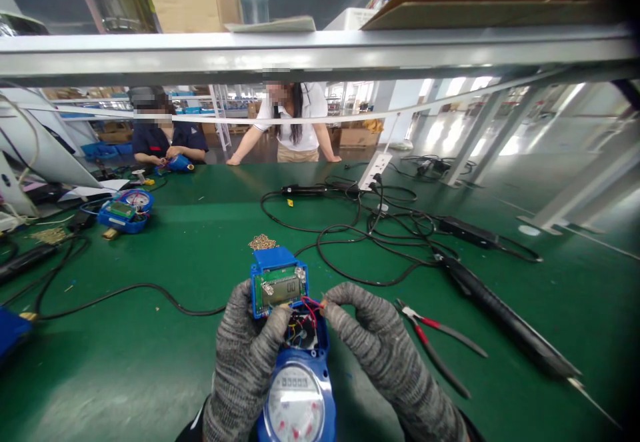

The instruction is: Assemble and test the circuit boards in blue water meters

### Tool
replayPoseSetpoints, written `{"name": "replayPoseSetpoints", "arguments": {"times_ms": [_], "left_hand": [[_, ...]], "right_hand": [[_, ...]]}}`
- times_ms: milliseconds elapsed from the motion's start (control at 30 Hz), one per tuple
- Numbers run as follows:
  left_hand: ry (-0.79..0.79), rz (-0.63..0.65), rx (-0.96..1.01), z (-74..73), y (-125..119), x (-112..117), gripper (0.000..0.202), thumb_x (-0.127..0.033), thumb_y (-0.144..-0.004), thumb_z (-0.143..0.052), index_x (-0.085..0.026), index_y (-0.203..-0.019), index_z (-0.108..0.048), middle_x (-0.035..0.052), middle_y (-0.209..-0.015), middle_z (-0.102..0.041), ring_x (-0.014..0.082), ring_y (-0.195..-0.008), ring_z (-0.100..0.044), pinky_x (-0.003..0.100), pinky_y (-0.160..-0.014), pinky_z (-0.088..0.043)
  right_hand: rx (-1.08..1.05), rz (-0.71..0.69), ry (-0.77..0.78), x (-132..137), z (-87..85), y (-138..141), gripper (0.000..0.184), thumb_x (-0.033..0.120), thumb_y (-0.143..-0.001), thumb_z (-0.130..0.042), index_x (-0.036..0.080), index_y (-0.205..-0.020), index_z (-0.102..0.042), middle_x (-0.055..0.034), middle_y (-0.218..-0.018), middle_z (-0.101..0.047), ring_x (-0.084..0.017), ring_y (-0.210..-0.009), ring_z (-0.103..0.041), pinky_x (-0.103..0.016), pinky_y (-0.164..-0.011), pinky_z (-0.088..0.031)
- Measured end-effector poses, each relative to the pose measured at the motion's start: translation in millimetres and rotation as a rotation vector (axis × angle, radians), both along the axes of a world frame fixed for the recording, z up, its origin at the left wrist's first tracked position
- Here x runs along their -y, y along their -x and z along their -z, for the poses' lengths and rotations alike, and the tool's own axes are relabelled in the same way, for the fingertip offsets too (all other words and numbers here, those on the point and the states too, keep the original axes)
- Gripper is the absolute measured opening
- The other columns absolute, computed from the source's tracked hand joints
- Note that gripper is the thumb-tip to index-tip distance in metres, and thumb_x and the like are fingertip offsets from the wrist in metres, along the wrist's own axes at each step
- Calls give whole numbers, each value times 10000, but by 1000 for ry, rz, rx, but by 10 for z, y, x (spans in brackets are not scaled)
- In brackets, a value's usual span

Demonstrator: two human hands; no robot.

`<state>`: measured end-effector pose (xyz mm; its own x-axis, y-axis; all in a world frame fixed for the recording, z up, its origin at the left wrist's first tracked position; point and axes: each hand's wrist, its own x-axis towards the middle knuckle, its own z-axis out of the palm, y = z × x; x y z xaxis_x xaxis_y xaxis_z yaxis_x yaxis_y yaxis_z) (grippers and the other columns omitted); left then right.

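Blue meter (295, 399) left of pliers (412, 313), wiring cavity (303, 335) open. Left hand (245, 352) grasps display module (283, 288), tilted up, likely baring cavity. Right hand (377, 335), nearest pliers, pinches red wires (312, 305), apparently for fine control. Pliers lie spread, presumably kept handy.

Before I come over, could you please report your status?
Left hand gripping display module. Right hand pinching red wires. Blue meter open. Pliers nearby, right side.

Green desk (200, 229) under a white shelf (200, 61)
A white power strip (375, 171) sits toward the far edge, a black power adapter (467, 231) nearer; a cardboard box (183, 2) rests on the shelf; a person in white (305, 112) leans on the desk opposite.
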<state>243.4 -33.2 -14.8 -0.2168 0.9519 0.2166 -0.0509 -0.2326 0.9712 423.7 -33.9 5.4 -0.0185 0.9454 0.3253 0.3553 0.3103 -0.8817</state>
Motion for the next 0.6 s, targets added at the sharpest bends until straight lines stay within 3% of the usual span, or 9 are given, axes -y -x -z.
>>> {"name": "replayPoseSetpoints", "arguments": {"times_ms": [267,400,533,600], "left_hand": [[-25,-21,7,42,-6,-17,373,-400,-776,-792,-226,-1076,-655,29,-1011,-760,174,-871,-721,248,-795,-594],[-19,-41,32,70,-21,-15,415,-385,-731,-830,-221,-1073,-662,40,-1036,-767,190,-892,-733,256,-803,-604],[67,-125,205,124,-132,17,509,-428,-676,-863,-230,-1095,-653,44,-1027,-780,224,-867,-749,291,-769,-623],[91,-181,293,162,-203,24,537,-450,-672,-864,-257,-1118,-636,21,-971,-789,232,-822,-755,301,-715,-630]], "right_hand": [[109,-2,-66,20,-22,6,127,289,-858,-609,208,-774,-661,-17,-758,-718,-193,-727,-682,-322,-689,-553],[219,111,-239,29,14,33,101,240,-852,-594,217,-765,-641,-26,-750,-694,-209,-722,-667,-366,-682,-563],[368,189,-472,31,185,-25,66,196,-857,-612,255,-865,-641,-41,-803,-691,-242,-765,-663,-430,-698,-571],[444,253,-616,7,294,-80,195,177,-829,-649,284,-993,-651,-55,-895,-726,-286,-867,-687,-499,-792,-572]]}}
